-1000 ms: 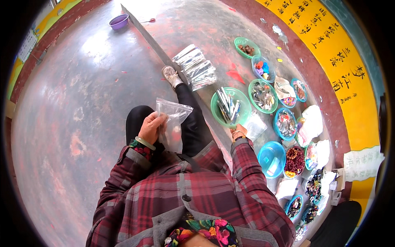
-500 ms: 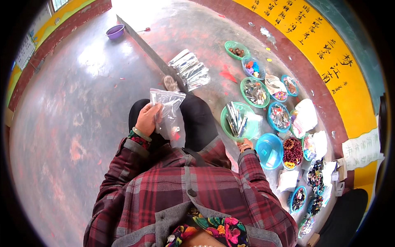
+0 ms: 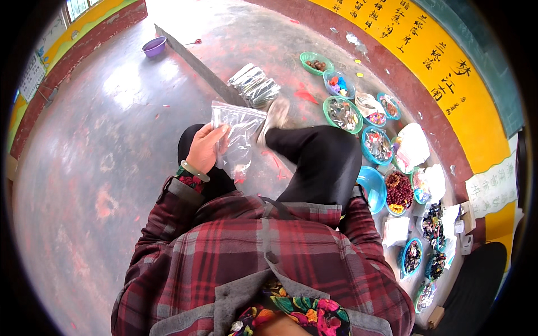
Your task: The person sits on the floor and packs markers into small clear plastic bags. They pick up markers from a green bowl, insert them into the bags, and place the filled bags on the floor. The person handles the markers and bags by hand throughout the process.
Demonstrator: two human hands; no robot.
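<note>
Over grey floor (image 3: 84, 168) near yellow wall (image 3: 476, 126), left hand (image 3: 204, 148) pinches clear bag (image 3: 242, 134); right hand hidden, state unclear.

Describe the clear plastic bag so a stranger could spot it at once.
From the plaid jacket at the bottom, follow the left sleeve to the left hand. It holds the clear plastic bag, see-through and off the floor, unlike the silvery bundles beyond.

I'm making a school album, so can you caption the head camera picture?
The left hand holds a clear plastic bag while colourful bowls stand on the floor to the right.
</note>
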